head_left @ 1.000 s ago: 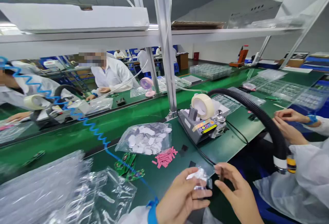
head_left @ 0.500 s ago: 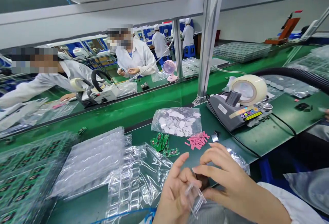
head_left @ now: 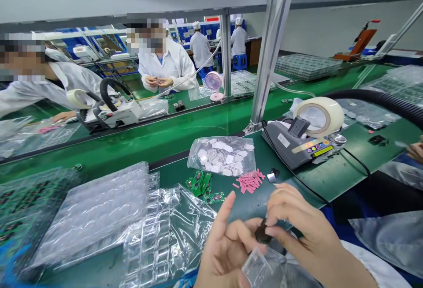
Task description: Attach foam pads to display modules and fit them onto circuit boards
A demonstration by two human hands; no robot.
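Note:
My left hand (head_left: 222, 246) is closed on a small clear plastic piece (head_left: 256, 267) with its index finger stretched out. Between the two hands is a small dark part (head_left: 263, 233), pinched by the thumb and fingers of my right hand (head_left: 306, 228). My left fingertips are up against the same dark part, and its far side is hidden. Just beyond the hands lie a heap of pink strips (head_left: 250, 182), several green circuit boards (head_left: 199, 184) and a small silvery roll (head_left: 271, 177). Behind them is a clear bag of white pieces (head_left: 222, 155).
A grey tape dispenser (head_left: 287, 147) with its cable stands right of the bag. Clear plastic trays (head_left: 99, 208) lie at left, beside stacked trays of circuit boards (head_left: 23, 213). A metal post (head_left: 269, 54) rises behind. Co-workers sit across the green line, and another person's hand (head_left: 416, 150) shows at right.
The dark part has come into clearer view between my hands, with my right fingers closed on it. The clear piece has turned in my left hand. The camera view has shifted.

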